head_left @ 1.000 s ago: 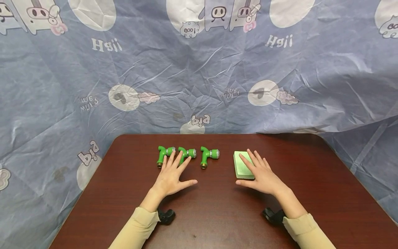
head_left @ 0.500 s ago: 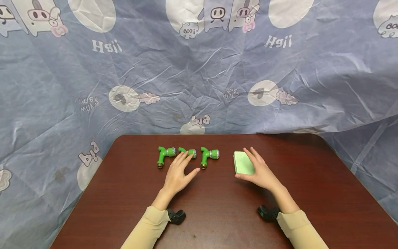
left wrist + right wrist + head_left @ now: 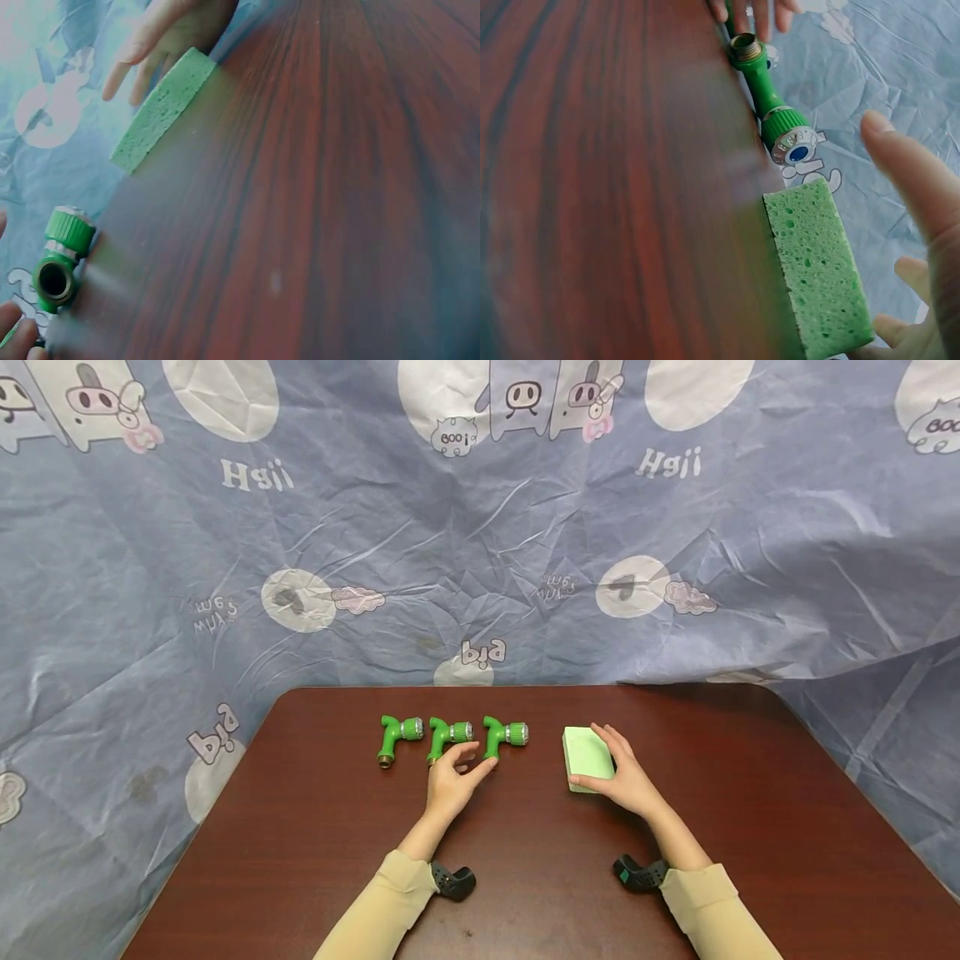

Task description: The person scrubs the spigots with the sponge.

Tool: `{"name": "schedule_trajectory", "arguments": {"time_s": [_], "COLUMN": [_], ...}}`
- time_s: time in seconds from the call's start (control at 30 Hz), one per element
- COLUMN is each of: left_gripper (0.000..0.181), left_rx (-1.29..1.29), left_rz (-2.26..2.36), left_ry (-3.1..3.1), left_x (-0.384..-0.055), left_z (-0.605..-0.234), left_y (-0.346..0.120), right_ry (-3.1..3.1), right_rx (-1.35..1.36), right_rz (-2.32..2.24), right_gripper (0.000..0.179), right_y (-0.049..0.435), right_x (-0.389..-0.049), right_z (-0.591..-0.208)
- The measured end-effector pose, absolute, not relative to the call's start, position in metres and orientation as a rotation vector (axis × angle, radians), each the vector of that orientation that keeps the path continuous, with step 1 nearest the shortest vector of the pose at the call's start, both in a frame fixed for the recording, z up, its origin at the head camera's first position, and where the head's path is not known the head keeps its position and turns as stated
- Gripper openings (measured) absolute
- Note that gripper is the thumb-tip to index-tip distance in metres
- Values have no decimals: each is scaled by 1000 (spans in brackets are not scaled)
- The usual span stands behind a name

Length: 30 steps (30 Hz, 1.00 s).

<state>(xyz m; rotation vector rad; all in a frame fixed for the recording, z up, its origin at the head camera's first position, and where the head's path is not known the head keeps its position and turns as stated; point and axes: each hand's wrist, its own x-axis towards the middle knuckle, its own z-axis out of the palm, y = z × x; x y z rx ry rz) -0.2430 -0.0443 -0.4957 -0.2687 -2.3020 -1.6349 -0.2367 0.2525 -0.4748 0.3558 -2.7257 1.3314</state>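
Three green taps with ribbed knobs lie in a row: a left tap (image 3: 389, 740), a middle tap (image 3: 440, 737) and a right tap (image 3: 494, 737). My left hand (image 3: 448, 787) hovers before the middle and right taps, fingers bent loosely, thumb tip by the right tap's lower end. In the left wrist view, its fingertips (image 3: 16, 337) show a gap from the right tap. A pale green sponge (image 3: 585, 752) lies to the right. Over its right side hangs my right hand (image 3: 632, 787), thumb and fingers spread. The right wrist view shows that thumb (image 3: 911, 169) apart from the sponge.
Everything lies on a dark brown wooden table (image 3: 540, 877) with rounded far corners. A blue printed cloth (image 3: 450, 543) hangs behind its far edge and at both sides. Each wrist carries a black strap device (image 3: 454, 882).
My left hand has moved right, from the left and middle taps towards the right tap, its fingers drawing in. My right hand has narrowed its spread around the sponge. Taps and sponge have stayed put.
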Motion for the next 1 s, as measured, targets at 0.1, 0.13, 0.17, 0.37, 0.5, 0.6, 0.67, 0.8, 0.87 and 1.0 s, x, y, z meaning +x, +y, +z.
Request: {"name": "schedule_trajectory", "arguments": {"time_s": [0.1,0.13,0.17,0.37,0.5,0.6,0.67,0.8,0.87,1.0], "left_gripper": [46,45,44,47,44,40,38,36,34,36], "left_rx": [-136,-108,-86,-39,-57,-71,-70,-62,-60,-48], "left_rz": [-1695,-1687,-1675,-1512,-1394,-1325,-1289,-1255,-1245,-1234], "left_ry": [-2231,-2221,-2219,-2294,-2345,-2374,-2393,-2409,-2410,-2400], "left_x": [-246,-248,-248,-251,-251,-252,-252,-253,-253,-252], "left_z": [-499,-501,-502,-505,-506,-506,-506,-506,-506,-506], "left_y": [-37,-35,-33,-25,-23,-23,-23,-22,-22,-22], "right_ry": [-2744,-2746,-2749,-2751,-2771,-2776,-2774,-2768,-2772,-2784], "right_rx": [347,343,342,311,291,282,275,255,253,247], "right_rz": [1351,1357,1360,1320,1245,1205,1198,1203,1207,1225], "right_gripper": [98,98,99,100,100,100,101,100,98,96], "right_y": [254,255,255,256,254,253,252,252,253,253], "right_x": [-238,-238,-238,-239,-239,-239,-239,-240,-240,-240], "right_z": [-482,-484,-485,-492,-494,-493,-492,-491,-490,-489]}}
